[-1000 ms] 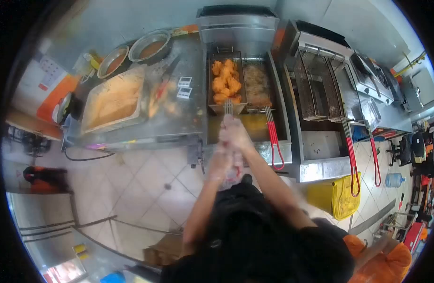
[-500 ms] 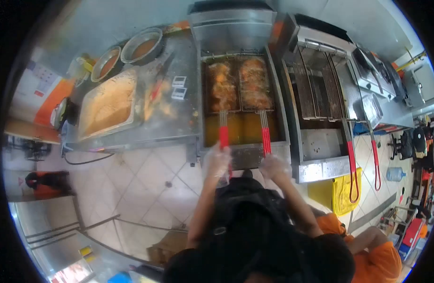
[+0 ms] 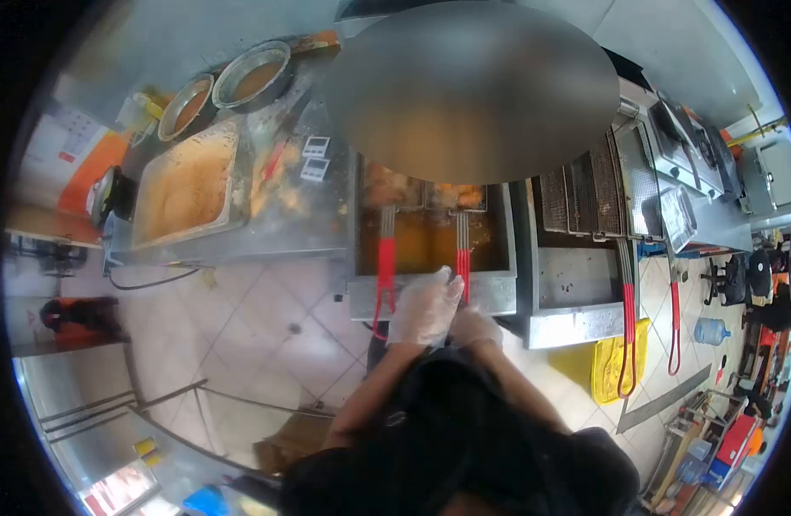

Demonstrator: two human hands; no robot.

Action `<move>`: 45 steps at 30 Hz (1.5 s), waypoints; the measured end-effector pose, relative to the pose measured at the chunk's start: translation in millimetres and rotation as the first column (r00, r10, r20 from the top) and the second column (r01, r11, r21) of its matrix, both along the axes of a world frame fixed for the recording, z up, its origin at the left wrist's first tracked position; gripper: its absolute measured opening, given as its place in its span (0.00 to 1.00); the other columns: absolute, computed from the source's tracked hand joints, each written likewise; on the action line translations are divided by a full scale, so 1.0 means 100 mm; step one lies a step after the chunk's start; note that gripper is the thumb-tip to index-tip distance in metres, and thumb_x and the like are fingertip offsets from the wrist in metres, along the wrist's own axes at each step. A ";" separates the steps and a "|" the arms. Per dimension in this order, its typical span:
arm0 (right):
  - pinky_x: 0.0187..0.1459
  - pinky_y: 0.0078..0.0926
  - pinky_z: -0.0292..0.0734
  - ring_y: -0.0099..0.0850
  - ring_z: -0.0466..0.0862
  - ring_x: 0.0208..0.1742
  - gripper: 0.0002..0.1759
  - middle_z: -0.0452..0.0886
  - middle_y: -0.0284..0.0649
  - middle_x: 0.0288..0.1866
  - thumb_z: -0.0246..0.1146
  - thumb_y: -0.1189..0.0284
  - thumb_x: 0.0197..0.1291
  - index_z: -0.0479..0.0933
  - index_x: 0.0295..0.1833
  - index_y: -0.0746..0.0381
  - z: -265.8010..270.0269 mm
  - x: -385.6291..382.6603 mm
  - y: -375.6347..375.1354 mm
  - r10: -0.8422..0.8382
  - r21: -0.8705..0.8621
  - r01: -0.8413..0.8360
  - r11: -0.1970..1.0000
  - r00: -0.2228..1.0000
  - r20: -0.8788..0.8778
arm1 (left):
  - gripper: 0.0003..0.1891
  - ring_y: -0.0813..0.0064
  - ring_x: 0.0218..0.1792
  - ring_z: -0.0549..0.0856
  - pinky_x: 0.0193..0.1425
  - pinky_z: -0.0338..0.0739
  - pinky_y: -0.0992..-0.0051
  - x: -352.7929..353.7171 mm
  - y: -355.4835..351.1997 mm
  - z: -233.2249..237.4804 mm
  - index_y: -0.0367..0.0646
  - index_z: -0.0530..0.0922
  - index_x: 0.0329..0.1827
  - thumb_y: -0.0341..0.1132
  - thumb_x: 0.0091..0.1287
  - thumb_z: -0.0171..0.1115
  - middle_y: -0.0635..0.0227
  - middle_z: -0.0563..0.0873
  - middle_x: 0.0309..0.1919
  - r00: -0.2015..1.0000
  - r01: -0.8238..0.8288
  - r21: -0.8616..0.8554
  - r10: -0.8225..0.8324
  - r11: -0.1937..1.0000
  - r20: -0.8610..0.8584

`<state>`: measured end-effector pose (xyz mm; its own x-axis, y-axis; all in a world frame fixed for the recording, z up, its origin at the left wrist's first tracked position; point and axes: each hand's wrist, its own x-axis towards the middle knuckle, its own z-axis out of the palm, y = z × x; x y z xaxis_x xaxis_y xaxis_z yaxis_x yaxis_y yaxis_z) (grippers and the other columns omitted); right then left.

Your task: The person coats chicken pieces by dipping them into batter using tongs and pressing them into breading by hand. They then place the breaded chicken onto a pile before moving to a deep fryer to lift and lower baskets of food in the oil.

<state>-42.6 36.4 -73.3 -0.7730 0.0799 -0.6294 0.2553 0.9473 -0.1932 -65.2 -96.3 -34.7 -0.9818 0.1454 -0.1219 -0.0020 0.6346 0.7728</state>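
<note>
Two fry baskets sit low in the oil of the fryer point(image 3: 430, 292), their red handles pointing toward me. The left basket handle point(image 3: 383, 267) is free. My left hand point(image 3: 423, 308), in a clear glove, has its fingers spread, the tips close to the right basket handle point(image 3: 461, 265). My right hand point(image 3: 476, 327), also gloved, is tucked just under and beside the left one, its fingers partly hidden. Neither hand grips a handle. A grey blurred oval hides the back of the fryer.
A breading tray point(image 3: 185, 185) and two metal bowls point(image 3: 251, 77) stand on the steel counter at left, with small timers point(image 3: 314, 159). A second fryer point(image 3: 585, 198) at right holds empty baskets with long red handles point(image 3: 628, 327). Yellow cloth point(image 3: 603, 368) hangs below.
A second ago I held the left basket raised with fried pieces. It went down into the oil. Both hands have since left the handles and come together before the fryer.
</note>
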 end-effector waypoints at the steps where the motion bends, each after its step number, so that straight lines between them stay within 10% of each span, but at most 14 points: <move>1: 0.53 0.44 0.79 0.48 0.83 0.52 0.19 0.83 0.55 0.48 0.54 0.66 0.63 0.79 0.51 0.68 0.07 -0.06 0.02 0.068 -0.031 -0.067 0.997 0.997 0.046 | 0.19 0.42 0.41 0.82 0.48 0.73 0.49 -0.05 0.02 -0.02 0.39 0.79 0.48 0.48 0.72 0.52 0.43 0.83 0.35 1.000 -0.010 -0.055 0.011 0.998 0.014; 14: 0.52 0.45 0.78 0.49 0.84 0.48 0.18 0.83 0.56 0.48 0.51 0.64 0.64 0.78 0.52 0.62 0.37 -0.15 0.35 0.327 -0.211 -0.313 0.926 0.944 0.035 | 0.20 0.48 0.39 0.85 0.45 0.78 0.56 0.03 0.20 -0.24 0.40 0.80 0.45 0.48 0.74 0.49 0.48 0.86 0.34 0.979 0.197 -0.032 -0.195 0.980 0.065; 16: 0.51 0.44 0.78 0.47 0.84 0.48 0.18 0.83 0.56 0.46 0.52 0.63 0.64 0.77 0.53 0.60 0.17 -0.08 0.51 0.474 -0.041 -0.509 0.860 0.826 -0.306 | 0.21 0.63 0.34 0.86 0.39 0.79 0.65 0.06 0.44 -0.03 0.38 0.80 0.43 0.49 0.75 0.50 0.60 0.85 0.28 0.674 -0.541 0.579 -0.097 0.610 0.732; 19: 0.34 0.42 0.81 0.40 0.86 0.38 0.12 0.84 0.50 0.34 0.54 0.66 0.65 0.77 0.42 0.63 0.50 -0.27 0.59 0.341 0.146 -0.311 0.939 0.794 -0.503 | 0.21 0.71 0.30 0.83 0.35 0.77 0.71 0.00 0.55 -0.36 0.38 0.80 0.39 0.49 0.75 0.51 0.67 0.82 0.26 0.642 -0.658 0.634 -0.138 0.407 0.754; 20: 0.33 0.40 0.81 0.40 0.86 0.34 0.14 0.83 0.49 0.32 0.54 0.63 0.66 0.76 0.41 0.63 0.45 -0.38 0.62 0.265 -0.075 -0.360 0.930 0.797 -0.543 | 0.21 0.74 0.28 0.82 0.33 0.77 0.73 0.00 0.58 -0.39 0.39 0.80 0.38 0.49 0.75 0.51 0.70 0.81 0.25 0.629 -0.686 0.642 -0.165 0.341 0.760; 23: 0.30 0.36 0.79 0.38 0.84 0.30 0.15 0.81 0.46 0.28 0.55 0.61 0.65 0.76 0.37 0.63 0.01 -0.66 0.42 0.031 -0.512 -0.363 0.778 0.837 -0.547 | 0.14 0.71 0.28 0.80 0.30 0.75 0.70 -0.09 0.51 -0.37 0.44 0.76 0.36 0.42 0.75 0.48 0.67 0.79 0.28 0.644 -0.611 0.517 -0.003 0.599 0.765; 30: 0.26 0.33 0.75 0.32 0.80 0.25 0.13 0.78 0.39 0.24 0.62 0.62 0.57 0.78 0.30 0.61 -0.57 -0.91 0.02 -0.491 -0.798 -0.039 0.602 0.770 -0.408 | 0.16 0.73 0.26 0.75 0.24 0.71 0.71 0.31 0.79 -0.45 0.48 0.73 0.38 0.52 0.72 0.50 0.71 0.75 0.29 0.557 -0.793 0.458 0.172 0.401 0.813; 31: 0.26 0.32 0.75 0.32 0.80 0.25 0.13 0.78 0.38 0.23 0.63 0.62 0.55 0.78 0.29 0.61 -0.62 -0.94 -0.04 -0.512 -0.839 -0.008 0.544 0.789 -0.339 | 0.19 0.73 0.25 0.75 0.24 0.72 0.71 0.25 0.59 -0.58 0.47 0.74 0.40 0.54 0.71 0.51 0.70 0.75 0.29 0.851 -0.472 0.711 0.059 0.520 0.522; 33: 0.25 0.31 0.73 0.30 0.78 0.23 0.13 0.77 0.36 0.22 0.65 0.62 0.53 0.78 0.27 0.61 -0.66 -0.98 -0.13 -0.534 -0.909 0.042 0.415 0.820 -0.206 | 0.21 0.72 0.24 0.74 0.24 0.72 0.71 0.19 0.25 -0.75 0.45 0.74 0.41 0.56 0.69 0.53 0.70 0.74 0.29 0.987 -0.056 0.812 -0.092 0.581 0.134; 34: 0.24 0.31 0.73 0.29 0.78 0.23 0.13 0.77 0.35 0.21 0.66 0.62 0.52 0.78 0.26 0.60 -0.69 -0.99 -0.20 -0.541 -0.929 0.052 0.366 0.825 -0.167 | 0.23 0.72 0.25 0.75 0.26 0.73 0.69 0.12 0.08 -0.83 0.43 0.74 0.42 0.57 0.69 0.54 0.68 0.75 0.30 0.969 -0.007 0.533 -0.127 0.846 0.214; 36: 0.23 0.30 0.72 0.28 0.77 0.21 0.12 0.76 0.33 0.20 0.68 0.63 0.50 0.79 0.24 0.60 -0.80 -0.89 -0.35 -0.561 -0.936 0.024 0.351 0.806 -0.190 | 0.24 0.72 0.27 0.77 0.27 0.75 0.68 0.20 -0.14 -1.03 0.40 0.74 0.41 0.56 0.69 0.54 0.65 0.77 0.31 0.891 -0.159 0.378 -0.032 0.912 0.453; 38: 0.28 0.31 0.72 0.29 0.77 0.26 0.11 0.77 0.36 0.23 0.66 0.64 0.51 0.79 0.27 0.61 -0.65 -0.50 -0.34 -0.546 -0.894 -0.108 0.435 0.758 -0.358 | 0.22 0.72 0.27 0.78 0.26 0.75 0.68 0.19 -0.10 -1.32 0.39 0.74 0.39 0.54 0.70 0.53 0.63 0.78 0.30 0.798 -0.395 0.515 0.006 0.761 0.603; 41: 0.36 0.34 0.73 0.32 0.78 0.32 0.09 0.78 0.40 0.29 0.63 0.67 0.53 0.79 0.32 0.62 -0.57 -0.18 -0.30 -0.528 -0.785 -0.231 0.574 0.629 -0.571 | 0.20 0.73 0.26 0.79 0.26 0.76 0.69 -0.48 -0.06 -1.86 0.40 0.75 0.35 0.51 0.71 0.50 0.64 0.79 0.27 0.806 -0.129 0.707 -0.342 0.695 0.483; 45: 0.47 0.38 0.74 0.36 0.80 0.40 0.09 0.80 0.45 0.37 0.60 0.71 0.55 0.80 0.38 0.65 -0.60 -0.29 -0.17 -0.398 -0.855 -0.160 0.494 0.833 -0.385 | 0.19 0.72 0.24 0.80 0.25 0.75 0.69 0.63 0.11 -0.89 0.40 0.76 0.36 0.47 0.73 0.47 0.64 0.80 0.26 0.763 -0.274 0.563 -0.180 0.780 0.621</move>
